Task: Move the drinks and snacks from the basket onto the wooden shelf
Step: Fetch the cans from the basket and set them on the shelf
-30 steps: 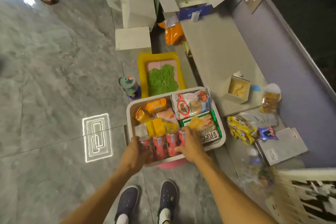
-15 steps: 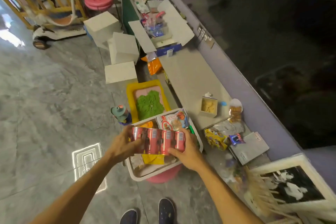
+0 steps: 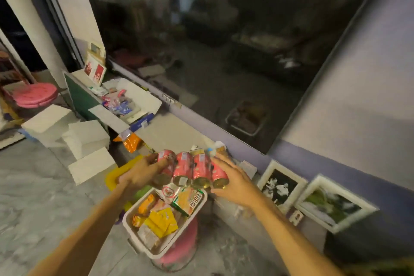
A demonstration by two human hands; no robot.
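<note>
Head: basket [image 3: 172,242] w/ snack packs [image 3: 160,219]; left hand [image 3: 136,177], right hand [image 3: 233,184] hold cans [image 3: 192,170].

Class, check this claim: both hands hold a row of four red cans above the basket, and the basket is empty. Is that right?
Not quite. The head view shows the left hand and right hand holding four red cans above the basket, but snack packets lie in it.

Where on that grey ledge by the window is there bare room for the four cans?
The ledge is bare between the open white box and the cans, with the orange bag at its near edge. The floor beside the white blocks is bare too. The basket is packed with snacks, and picture frames crowd the wall to the right.
</note>
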